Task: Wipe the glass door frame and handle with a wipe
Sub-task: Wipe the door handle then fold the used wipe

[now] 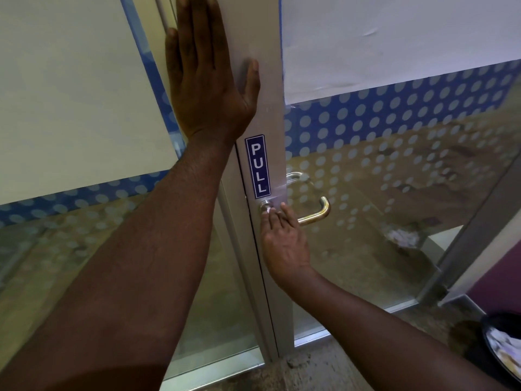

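Pressing my flat left hand [208, 77] on the door frame [270, 114], my right hand [284, 238] pinches a wipe [267, 210] against the handle [315, 213].

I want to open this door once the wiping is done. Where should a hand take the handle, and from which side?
Take the handle on its straight horizontal bar, right of the right hand now at its base. Come from the front, fingers curling over the top: the bar stands off the glass, leaving room behind. The end bends away, so avoid it.

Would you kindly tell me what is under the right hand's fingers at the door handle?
A small white wipe peeks out, pressed on the round metal handle base; the rest is covered.
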